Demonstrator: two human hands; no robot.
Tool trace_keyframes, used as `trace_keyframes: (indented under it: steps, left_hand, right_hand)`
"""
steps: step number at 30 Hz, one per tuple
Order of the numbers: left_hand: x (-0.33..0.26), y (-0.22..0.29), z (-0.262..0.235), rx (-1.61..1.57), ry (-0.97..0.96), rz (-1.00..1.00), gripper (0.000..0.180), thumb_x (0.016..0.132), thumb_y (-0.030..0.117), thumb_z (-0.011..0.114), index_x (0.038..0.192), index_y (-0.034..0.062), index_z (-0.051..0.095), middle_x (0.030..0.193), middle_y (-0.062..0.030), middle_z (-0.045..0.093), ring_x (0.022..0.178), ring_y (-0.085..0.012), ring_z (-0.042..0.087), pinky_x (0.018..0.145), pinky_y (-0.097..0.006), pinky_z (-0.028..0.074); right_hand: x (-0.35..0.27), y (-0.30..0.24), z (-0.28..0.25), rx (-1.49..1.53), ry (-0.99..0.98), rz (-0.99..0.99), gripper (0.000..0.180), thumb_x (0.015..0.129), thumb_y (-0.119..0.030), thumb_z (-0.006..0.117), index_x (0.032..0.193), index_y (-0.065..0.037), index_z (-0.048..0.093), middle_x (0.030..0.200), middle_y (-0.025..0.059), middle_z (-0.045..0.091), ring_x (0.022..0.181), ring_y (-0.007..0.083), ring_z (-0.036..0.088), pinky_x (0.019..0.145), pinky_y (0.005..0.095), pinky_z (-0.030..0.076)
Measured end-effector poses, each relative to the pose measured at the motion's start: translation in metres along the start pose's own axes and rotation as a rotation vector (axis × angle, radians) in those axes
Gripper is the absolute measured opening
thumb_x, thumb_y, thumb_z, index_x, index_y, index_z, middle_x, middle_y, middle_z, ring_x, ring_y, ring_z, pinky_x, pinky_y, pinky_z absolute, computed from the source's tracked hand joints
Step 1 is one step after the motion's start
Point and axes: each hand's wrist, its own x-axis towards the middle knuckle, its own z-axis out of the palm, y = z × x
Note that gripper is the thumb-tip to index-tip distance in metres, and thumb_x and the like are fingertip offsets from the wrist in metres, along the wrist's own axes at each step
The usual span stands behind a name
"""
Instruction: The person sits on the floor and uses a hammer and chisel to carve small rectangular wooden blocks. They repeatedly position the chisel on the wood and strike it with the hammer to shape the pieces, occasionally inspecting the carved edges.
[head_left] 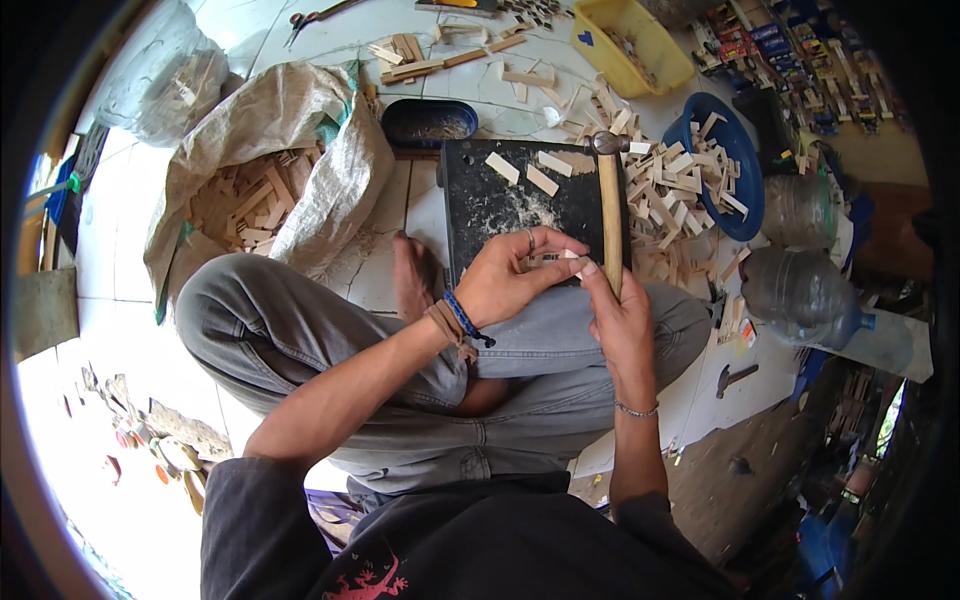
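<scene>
Head view shows the left hand (505, 280) pinching small wood pieces (548, 262) over the black board (480, 205), the right hand (618, 315) gripping a hammer (610, 215), many loose blocks (665, 185) apparently still unworked.

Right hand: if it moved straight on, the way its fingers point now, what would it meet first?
Probably the black board just beyond the right hand, which holds a hammer; depth is unclear.
</scene>
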Motion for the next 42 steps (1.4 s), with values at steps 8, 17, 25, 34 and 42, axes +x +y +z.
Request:
trace_keyframes:
  steps: [8,17,25,34,42]
  left_hand:
    - [0.000,-0.002,0.002,-0.044,0.021,-0.014,0.025,0.101,0.011,0.072,0.123,-0.0014,0.069,0.121,-0.0070,0.073,0.107,-0.0101,0.066,0.096,-0.026,0.054]
    - [-0.001,-0.003,0.002,-0.030,0.022,-0.019,0.024,0.103,0.011,0.069,0.124,-0.0013,0.069,0.121,-0.0071,0.074,0.107,-0.0104,0.067,0.096,-0.026,0.054]
    - [0.000,-0.006,0.004,-0.091,0.026,-0.003,0.025,0.103,0.012,0.069,0.125,-0.0006,0.069,0.123,-0.0088,0.074,0.111,-0.0115,0.067,0.096,-0.026,0.054]
    - [-0.001,-0.008,0.003,-0.078,0.041,-0.037,0.024,0.102,0.010,0.071,0.124,-0.0001,0.069,0.118,-0.0050,0.074,0.105,-0.0079,0.066,0.094,-0.024,0.053]
    - [-0.002,-0.009,0.004,-0.109,0.054,-0.014,0.025,0.101,0.010,0.072,0.123,0.0002,0.070,0.112,-0.0021,0.075,0.102,-0.0062,0.065,0.093,-0.023,0.052]
  right_hand:
    - [0.001,0.001,0.000,0.000,-0.008,0.011,0.027,0.105,-0.031,0.067,0.095,-0.007,0.063,0.065,-0.0100,0.040,0.049,-0.0010,0.032,0.039,0.0201,0.026]
    - [0.005,0.011,-0.004,-0.103,-0.010,-0.074,0.033,0.104,-0.036,0.067,0.100,-0.003,0.066,0.068,0.0006,0.053,0.061,0.0089,0.048,0.055,0.0303,0.042]
    - [-0.024,0.012,-0.025,-0.203,0.033,-0.223,0.028,0.109,-0.026,0.058,0.122,-0.001,0.062,0.081,0.0111,0.064,0.067,0.0183,0.057,0.065,0.0334,0.049]
    - [-0.090,0.013,-0.068,-0.536,0.011,-0.431,0.054,0.104,-0.005,0.059,0.156,-0.010,0.049,0.117,0.0252,0.073,0.091,0.0357,0.076,0.077,0.0391,0.057]
    - [-0.094,0.027,-0.066,-0.638,0.003,-0.551,0.050,0.106,-0.004,0.056,0.155,-0.005,0.049,0.134,0.0234,0.068,0.088,0.0251,0.074,0.077,0.0336,0.055]
